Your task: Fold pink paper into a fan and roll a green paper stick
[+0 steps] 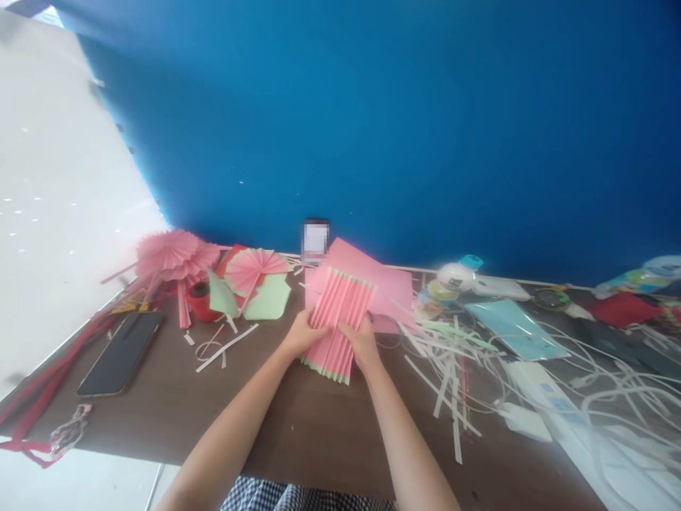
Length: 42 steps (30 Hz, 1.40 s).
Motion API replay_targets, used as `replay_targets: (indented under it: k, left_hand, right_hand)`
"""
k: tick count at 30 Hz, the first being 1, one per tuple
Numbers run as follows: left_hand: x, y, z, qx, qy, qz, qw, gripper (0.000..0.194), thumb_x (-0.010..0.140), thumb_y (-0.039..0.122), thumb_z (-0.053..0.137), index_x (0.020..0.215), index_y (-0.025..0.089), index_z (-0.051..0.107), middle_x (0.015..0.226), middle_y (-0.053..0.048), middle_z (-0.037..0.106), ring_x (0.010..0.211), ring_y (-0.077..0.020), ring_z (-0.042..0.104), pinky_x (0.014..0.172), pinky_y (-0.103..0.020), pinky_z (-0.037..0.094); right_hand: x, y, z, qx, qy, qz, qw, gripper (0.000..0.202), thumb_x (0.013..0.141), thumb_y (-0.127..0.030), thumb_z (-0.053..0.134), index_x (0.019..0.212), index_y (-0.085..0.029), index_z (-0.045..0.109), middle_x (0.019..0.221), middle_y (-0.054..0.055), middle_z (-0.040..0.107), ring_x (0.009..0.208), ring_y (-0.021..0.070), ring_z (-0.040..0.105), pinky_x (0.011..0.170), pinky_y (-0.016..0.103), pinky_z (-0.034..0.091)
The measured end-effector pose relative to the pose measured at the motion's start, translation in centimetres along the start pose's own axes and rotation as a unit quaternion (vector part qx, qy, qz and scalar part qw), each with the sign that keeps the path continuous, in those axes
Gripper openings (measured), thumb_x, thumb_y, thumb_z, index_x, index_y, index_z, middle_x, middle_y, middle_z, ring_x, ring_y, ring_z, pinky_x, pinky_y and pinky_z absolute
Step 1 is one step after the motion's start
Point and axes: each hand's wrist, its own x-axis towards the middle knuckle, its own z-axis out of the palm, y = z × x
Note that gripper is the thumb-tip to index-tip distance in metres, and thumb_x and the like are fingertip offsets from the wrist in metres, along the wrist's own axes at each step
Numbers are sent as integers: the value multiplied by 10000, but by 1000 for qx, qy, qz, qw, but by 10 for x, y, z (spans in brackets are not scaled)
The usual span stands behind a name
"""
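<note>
A pleated pink paper [340,323] with pale green ends is held between my two hands over the dark brown table [313,440]. My left hand [304,332] grips its left edge, thumb on top of the folds. On the opposite edge, my right hand [362,339] holds the pleats with its thumb also on top; the other fingers are partly hidden. Flat pink sheets [394,287] lie just behind the pleated paper. To the left stands a pink paper fan [256,270] with green paper pieces [269,298] beside it.
Farther left are pink paper rosettes [173,255], a red pot [202,304] and a phone [121,355]. Paper strips [452,383], a bottle [452,280], a light blue packet [516,330], white cables and a power strip [553,404] lie right. A blue partition [372,128] rises behind.
</note>
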Motion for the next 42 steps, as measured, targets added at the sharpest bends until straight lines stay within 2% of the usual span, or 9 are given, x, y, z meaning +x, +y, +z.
replay_targets:
  k: [4, 7, 10, 13, 17, 20, 25, 34, 42]
  left_hand:
    - [-3, 8, -2, -53, -84, -16, 995, 422, 633, 299, 671, 1017, 151, 578, 1025, -106, 611, 911, -248, 582, 798, -375, 455]
    - [-4, 9, -2, -63, -102, -29, 992, 431, 623, 286, 683, 1020, 154, 575, 1023, -109, 612, 904, -248, 586, 790, -375, 460]
    - [-3, 6, 0, -61, -78, -38, 994, 439, 621, 287, 688, 1022, 152, 572, 1019, -114, 613, 899, -247, 589, 785, -373, 463]
    - [-2, 3, 1, -77, -61, -44, 994, 437, 630, 306, 680, 1021, 146, 570, 993, -115, 622, 871, -245, 601, 763, -374, 475]
    - [-2, 5, 2, -76, -27, -32, 996, 440, 627, 316, 680, 1014, 136, 574, 961, -111, 634, 862, -244, 603, 743, -359, 484]
    - [-4, 9, 6, -60, -32, -9, 998, 414, 649, 325, 659, 1004, 130, 578, 947, -107, 638, 855, -239, 604, 735, -346, 485]
    - [-9, 18, 13, -49, -33, 31, 998, 388, 668, 320, 641, 1000, 129, 586, 981, -104, 631, 898, -240, 591, 772, -339, 471]
    - [-15, 24, 16, -70, -19, 49, 996, 414, 640, 313, 668, 1001, 125, 593, 923, -85, 647, 888, -235, 585, 774, -328, 465]
    - [-13, 21, 13, -122, -21, -6, 992, 417, 608, 330, 686, 953, 115, 594, 888, -89, 651, 819, -225, 604, 693, -298, 483]
  right_hand:
    - [1, -12, -4, 92, -26, 21, 995, 398, 619, -304, 655, 983, -186, 547, 934, 56, 646, 849, 242, 609, 742, 398, 486]
    - [2, -18, -9, 93, -17, -3, 995, 423, 617, -315, 658, 1002, -185, 540, 937, 62, 642, 858, 245, 603, 749, 398, 479]
    - [0, -16, -9, 19, -20, -51, 998, 475, 644, -320, 638, 1079, -204, 484, 998, 64, 609, 906, 235, 580, 776, 399, 465]
    - [-2, -14, -7, -113, 26, -132, 984, 581, 656, -316, 625, 1173, -221, 376, 1102, 86, 533, 993, 232, 527, 814, 409, 441]
    - [-6, -21, -3, -333, 97, -304, 887, 299, 705, -291, 565, 986, -208, 506, 1166, 110, 429, 1119, 261, 402, 902, 469, 344]
    - [-12, -32, 2, -444, 109, -366, 811, 92, 721, -285, 547, 739, -194, 553, 1175, 97, 406, 1148, 290, 352, 934, 505, 274]
    - [-19, -42, 15, -495, 125, -383, 770, 105, 722, -255, 524, 650, -179, 527, 1192, 100, 398, 1150, 301, 332, 918, 502, 272]
    - [-23, -46, 32, -514, 179, -378, 749, 120, 747, -231, 476, 644, -171, 487, 1148, 125, 447, 1131, 320, 342, 893, 526, 261]
    - [-26, -49, 28, -447, 125, -363, 808, 77, 754, -239, 459, 726, -208, 523, 1165, 81, 437, 1168, 307, 313, 945, 539, 205]
